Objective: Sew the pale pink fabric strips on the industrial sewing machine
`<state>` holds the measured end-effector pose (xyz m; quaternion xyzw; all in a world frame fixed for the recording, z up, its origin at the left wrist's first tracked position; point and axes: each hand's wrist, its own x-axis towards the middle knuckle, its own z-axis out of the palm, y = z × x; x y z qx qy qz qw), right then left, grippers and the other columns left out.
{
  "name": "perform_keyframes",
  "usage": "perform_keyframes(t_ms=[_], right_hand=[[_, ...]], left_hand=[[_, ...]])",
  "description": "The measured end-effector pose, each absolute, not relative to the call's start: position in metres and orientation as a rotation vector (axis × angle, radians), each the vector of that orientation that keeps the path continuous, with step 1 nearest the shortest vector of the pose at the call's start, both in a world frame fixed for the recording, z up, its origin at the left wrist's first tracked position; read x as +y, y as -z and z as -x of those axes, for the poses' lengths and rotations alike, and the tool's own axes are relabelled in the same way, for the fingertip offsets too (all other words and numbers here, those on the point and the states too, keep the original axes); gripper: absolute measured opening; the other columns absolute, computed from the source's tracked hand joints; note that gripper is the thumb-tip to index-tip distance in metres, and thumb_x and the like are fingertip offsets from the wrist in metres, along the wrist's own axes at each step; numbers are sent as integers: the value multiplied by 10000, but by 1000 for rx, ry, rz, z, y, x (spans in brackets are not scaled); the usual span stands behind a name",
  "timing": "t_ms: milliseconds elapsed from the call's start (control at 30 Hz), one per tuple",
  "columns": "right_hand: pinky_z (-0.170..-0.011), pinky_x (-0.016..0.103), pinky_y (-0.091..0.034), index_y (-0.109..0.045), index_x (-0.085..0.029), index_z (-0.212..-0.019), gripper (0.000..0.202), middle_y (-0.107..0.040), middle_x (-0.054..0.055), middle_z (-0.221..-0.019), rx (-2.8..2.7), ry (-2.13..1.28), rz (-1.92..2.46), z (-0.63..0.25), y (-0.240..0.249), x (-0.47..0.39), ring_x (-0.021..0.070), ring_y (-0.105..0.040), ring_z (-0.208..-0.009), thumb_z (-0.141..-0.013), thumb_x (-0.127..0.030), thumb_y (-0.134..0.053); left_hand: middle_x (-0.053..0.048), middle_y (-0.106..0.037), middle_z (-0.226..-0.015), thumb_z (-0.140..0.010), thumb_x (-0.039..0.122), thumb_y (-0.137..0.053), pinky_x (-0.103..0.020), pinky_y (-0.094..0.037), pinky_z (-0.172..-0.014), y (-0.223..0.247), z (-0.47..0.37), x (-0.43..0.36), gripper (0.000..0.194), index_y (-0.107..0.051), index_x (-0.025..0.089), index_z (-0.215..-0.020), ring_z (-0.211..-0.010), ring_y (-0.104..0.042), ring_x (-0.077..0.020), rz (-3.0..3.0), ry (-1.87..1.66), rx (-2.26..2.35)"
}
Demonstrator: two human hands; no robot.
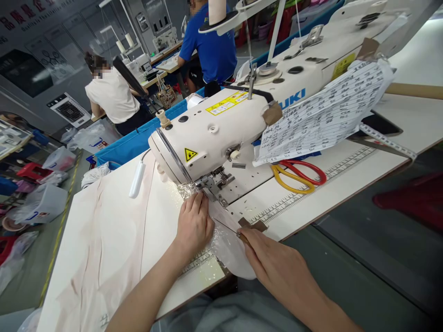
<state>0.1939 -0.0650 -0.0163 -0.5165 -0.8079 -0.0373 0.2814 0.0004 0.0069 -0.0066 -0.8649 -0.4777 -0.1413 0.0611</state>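
My left hand (194,219) lies at the needle end of a white sewing machine (211,133), fingers together and bent, pressing sheer shiny white fabric (228,249) on the table. Its fingertips are close beside the presser foot (221,199). The fabric runs from under my left fingers over the table's front edge. Closed in a pinch, my right hand (273,256) is at that edge, right of the fabric. A thin, awl-like tool (239,234) with a brownish handle shows at its fingertips, pointing toward the presser foot. Most of the handle is hidden by the fingers.
Scissors (294,177) with red and yellow handles lie right of the machine, below a handwritten sheet (318,110). Pale pink fabric (92,249) covers the table's left part. A ruler strip (277,207) runs along the front. Two people sit at machines behind a blue trough (128,143).
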Motion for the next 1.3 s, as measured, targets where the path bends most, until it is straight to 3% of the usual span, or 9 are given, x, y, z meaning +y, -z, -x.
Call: perform_keyframes(t_ms=[933, 1300], right_hand=[[-456, 227, -344, -542, -166, -998, 225, -651, 21, -731, -2224, 42, 1424, -179, 19, -42, 146, -631, -574, -952, -86, -336], [-464, 242, -326, -559, -162, -944, 212, -649, 18, -684, -2253, 73, 1434, -167, 19, -30, 153, -637, -552, -945, -85, -361]], left_hand=[[-230, -530, -1331, -846, 153, -482, -495, -439, -1027, 10, -2, -1, 483, -483, -7, -1302, -1262, -460, -342, 2628, 452, -1355], [-169, -535, -1203, -854, 172, -471, -493, -466, -918, 8, 3, 12, 463, -486, 101, -1311, -1083, -489, -307, 2542, 417, -1537]])
